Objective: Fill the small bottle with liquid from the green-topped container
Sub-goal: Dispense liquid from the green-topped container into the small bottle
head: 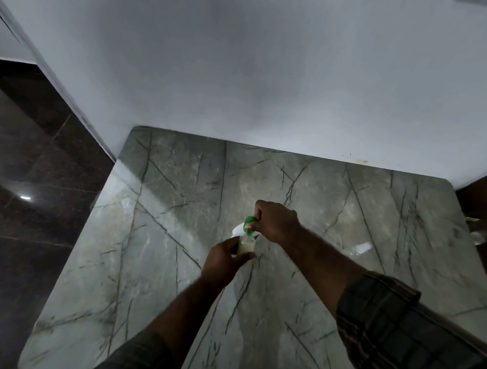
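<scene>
The person's right sleeve [406, 334] is dark plaid, deep grey-green squares crossed by thin brown and tan stripes, and ends at a loose cuff partway along the forearm. The left sleeve [136, 361] carries the same check, dimmer in shadow. The left hand [223, 261] and right hand [276, 221] are bare, as are both forearms.
</scene>
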A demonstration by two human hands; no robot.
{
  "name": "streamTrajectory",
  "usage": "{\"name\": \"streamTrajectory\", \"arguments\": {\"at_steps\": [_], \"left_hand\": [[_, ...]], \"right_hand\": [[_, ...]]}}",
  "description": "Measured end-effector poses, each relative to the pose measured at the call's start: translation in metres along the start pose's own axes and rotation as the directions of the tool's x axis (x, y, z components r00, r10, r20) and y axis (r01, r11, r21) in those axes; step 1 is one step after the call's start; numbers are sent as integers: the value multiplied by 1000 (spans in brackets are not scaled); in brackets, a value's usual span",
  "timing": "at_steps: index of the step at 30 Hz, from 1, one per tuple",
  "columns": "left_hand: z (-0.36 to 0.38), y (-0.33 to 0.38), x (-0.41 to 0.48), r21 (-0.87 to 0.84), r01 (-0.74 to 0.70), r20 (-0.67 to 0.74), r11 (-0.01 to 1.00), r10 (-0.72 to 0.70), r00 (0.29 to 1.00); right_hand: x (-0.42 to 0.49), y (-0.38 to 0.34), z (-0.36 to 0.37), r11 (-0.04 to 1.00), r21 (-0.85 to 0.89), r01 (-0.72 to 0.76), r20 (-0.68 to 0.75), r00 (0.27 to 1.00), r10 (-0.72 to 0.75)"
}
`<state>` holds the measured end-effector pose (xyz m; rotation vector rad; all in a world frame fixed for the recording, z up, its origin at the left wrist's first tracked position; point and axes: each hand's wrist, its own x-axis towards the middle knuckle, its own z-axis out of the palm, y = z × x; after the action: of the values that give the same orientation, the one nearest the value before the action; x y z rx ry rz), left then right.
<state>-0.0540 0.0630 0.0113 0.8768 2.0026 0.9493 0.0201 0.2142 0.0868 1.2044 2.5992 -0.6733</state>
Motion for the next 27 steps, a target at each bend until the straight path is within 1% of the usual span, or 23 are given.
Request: {"name": "streamTrajectory", "arguments": {"at_steps": [4, 10, 15, 21, 27], "left_hand": [[1, -3, -1, 2, 10, 17, 1000, -10, 1000], [-1, 1, 1, -11, 0, 10, 1000, 1, 1000], [1, -5, 2, 17, 7, 40, 1000, -7, 999], [-2, 3, -1, -7, -7, 28, 1000, 7, 1000], [0, -3, 0, 25, -8, 24, 1000, 7, 1000]], "right_hand": [[-1, 2, 6, 999, 41, -8, 22, 1000, 7], [-1, 0, -3, 1000, 24, -7, 18, 1000, 7], [-2, 5, 8, 996, 81, -28, 27, 999, 25], [1, 3, 0, 999, 38, -23, 7, 1000, 23], [2, 6, 9, 999, 37, -16, 20, 1000, 16]]}}
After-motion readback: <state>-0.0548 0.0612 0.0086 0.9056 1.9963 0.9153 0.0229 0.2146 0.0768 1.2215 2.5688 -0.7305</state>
